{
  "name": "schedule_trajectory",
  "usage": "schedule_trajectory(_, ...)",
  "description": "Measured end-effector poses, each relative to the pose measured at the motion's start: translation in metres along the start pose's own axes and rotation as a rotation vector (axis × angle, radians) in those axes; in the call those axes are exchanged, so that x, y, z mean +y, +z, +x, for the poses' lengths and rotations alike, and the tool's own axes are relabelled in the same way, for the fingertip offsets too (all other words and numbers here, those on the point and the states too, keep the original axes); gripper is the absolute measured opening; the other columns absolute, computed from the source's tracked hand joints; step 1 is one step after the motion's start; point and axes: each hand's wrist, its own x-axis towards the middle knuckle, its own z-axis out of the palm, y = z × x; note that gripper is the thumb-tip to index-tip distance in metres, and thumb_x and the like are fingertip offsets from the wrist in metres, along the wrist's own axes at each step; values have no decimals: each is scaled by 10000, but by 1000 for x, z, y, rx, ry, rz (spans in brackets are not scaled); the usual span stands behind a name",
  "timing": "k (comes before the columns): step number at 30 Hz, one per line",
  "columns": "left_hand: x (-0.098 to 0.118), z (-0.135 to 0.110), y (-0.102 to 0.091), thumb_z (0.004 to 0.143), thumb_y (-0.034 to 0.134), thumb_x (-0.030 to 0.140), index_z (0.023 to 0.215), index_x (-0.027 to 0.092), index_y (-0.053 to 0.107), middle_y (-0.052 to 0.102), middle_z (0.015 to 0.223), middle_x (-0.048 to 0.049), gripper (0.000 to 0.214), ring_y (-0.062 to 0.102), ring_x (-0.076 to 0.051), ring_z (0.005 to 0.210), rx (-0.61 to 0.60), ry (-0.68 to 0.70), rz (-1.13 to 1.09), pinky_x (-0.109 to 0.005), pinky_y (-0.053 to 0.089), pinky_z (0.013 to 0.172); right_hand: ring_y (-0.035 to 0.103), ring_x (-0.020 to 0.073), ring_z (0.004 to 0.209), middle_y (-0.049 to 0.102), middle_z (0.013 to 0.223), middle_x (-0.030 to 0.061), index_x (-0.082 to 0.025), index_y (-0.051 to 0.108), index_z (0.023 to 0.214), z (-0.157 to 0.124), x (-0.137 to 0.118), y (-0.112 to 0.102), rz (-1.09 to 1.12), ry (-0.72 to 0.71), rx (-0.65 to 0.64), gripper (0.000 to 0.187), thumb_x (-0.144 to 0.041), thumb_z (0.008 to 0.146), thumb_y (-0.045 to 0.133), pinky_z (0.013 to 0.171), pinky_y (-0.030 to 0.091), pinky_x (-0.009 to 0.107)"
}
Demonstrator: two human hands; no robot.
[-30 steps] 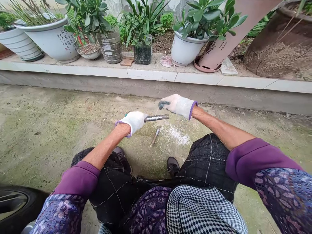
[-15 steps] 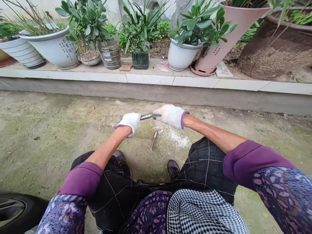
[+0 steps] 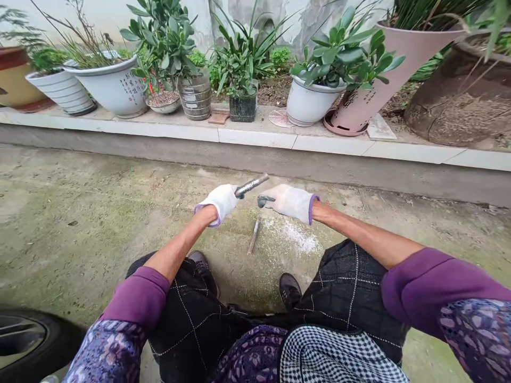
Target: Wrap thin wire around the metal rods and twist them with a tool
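My left hand [image 3: 221,203], in a white glove with purple trim, is closed around a short rod [image 3: 252,184]. The rod's shaft is shiny silver and mottled, its far end dull brown, and it tilts up to the right. Just right of it is my right hand [image 3: 285,201], in a matching glove with grey-blue fingertips. Its fingers are curled together, apart from the rod; whatever they may hold is hidden. On the ground below lies a thin brown stick [image 3: 253,236] with a pale upper end. White flakes [image 3: 301,236] are scattered beside it.
Potted plants, among them a white pot [image 3: 315,103] and a tall pink planter [image 3: 383,74], line a tiled ledge [image 3: 255,137] ahead. A car wheel [image 3: 27,340] is at lower left. My shoes [image 3: 290,290] flank the stick on mossy concrete.
My right hand has come away from the rod's right end, which now shows bare. The rod, still in my left hand, tilts up more steeply. The camera view has shifted slightly left.
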Motion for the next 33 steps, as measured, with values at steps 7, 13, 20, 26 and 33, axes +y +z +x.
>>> schedule_trajectory(7, 5, 0, 10, 851, 605, 234, 1052, 182, 734, 731, 958, -146, 244, 675, -264, 949, -67, -23, 267, -334, 483, 832, 525, 129, 675, 690, 832, 16, -210, 721, 950, -2, 10, -24, -44, 118, 105, 246, -242, 893, 484, 607, 334, 251)
schedule_trajectory(13, 3, -12, 9, 923, 483, 311, 1113, 221, 724, 747, 938, -56, 320, 682, -189, 810, -23, 220, 132, -249, 489, 737, 504, 112, 627, 673, 794, 14, -173, 738, 957, 8, 34, -15, 137, 117, 76, 282, -199, 851, 478, 604, 361, 240)
schedule_trajectory(20, -21, 12, 10, 912, 489, 291, 1121, 188, 728, 746, 928, -112, 334, 711, -231, 847, 7, -24, 215, -291, 526, 781, 503, 130, 610, 666, 764, 14, -215, 729, 925, 2, -5, -4, -70, 89, -63, 263, -274, 896, 475, 553, 312, 272)
schedule_trajectory(26, -21, 13, 23, 891, 483, 183, 1116, 180, 722, 736, 983, -163, 328, 711, -278, 975, -69, -10, 436, -363, 535, 859, 566, 155, 695, 708, 872, 48, -207, 719, 1021, -11, -8, -23, -178, 133, 15, 242, -258, 897, 518, 585, 334, 285)
schedule_trajectory(33, 6, -16, 17, 852, 558, 289, 1033, 190, 758, 710, 795, -52, 287, 675, -181, 729, -168, 159, 98, -264, 534, 718, 509, 116, 638, 677, 782, 22, -172, 750, 972, -2, 28, -25, 76, 175, 126, 292, -185, 877, 474, 610, 365, 249)
